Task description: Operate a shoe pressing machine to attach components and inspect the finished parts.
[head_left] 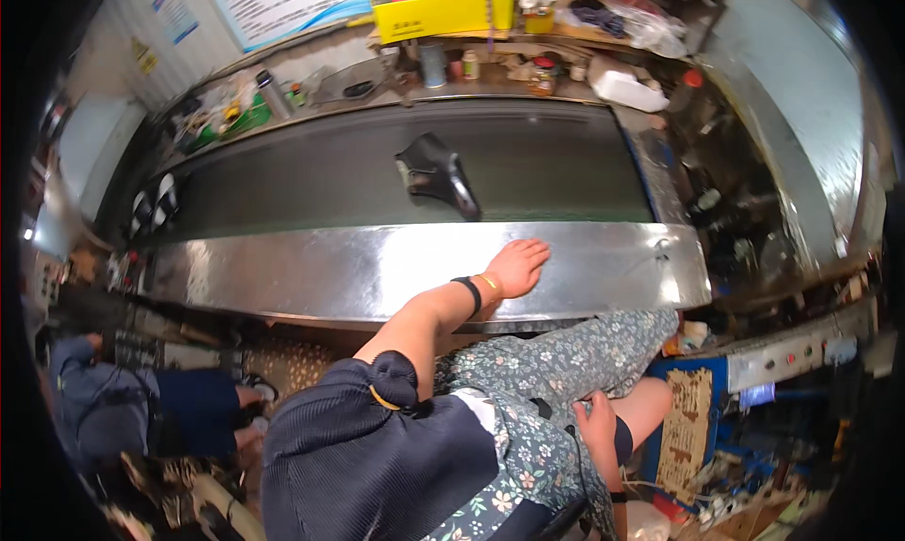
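Observation:
My left hand point(518, 268) lies flat, palm down, on the shiny metal ledge point(311, 268) along the near side of a dark conveyor belt point(302, 169). It holds nothing. On the belt, beyond that hand, rests a glossy black shoe-like piece point(436, 175) with a flared end and a narrow curved end; its exact kind is unclear. My right hand point(596, 423) is down at my lap beside the floral apron point(566, 352). Its thumb and fingers are apart, and I see no object in it. Two black-and-white striped items point(154, 206), perhaps shoes, sit at the belt's left end.
A back shelf carries a yellow box point(443, 11), a metal cup point(433, 65), jars and a white foam container point(627, 84). At lower left is another person point(141, 400) in dark clothes. A blue machine frame with a control panel point(792, 357) stands at my right.

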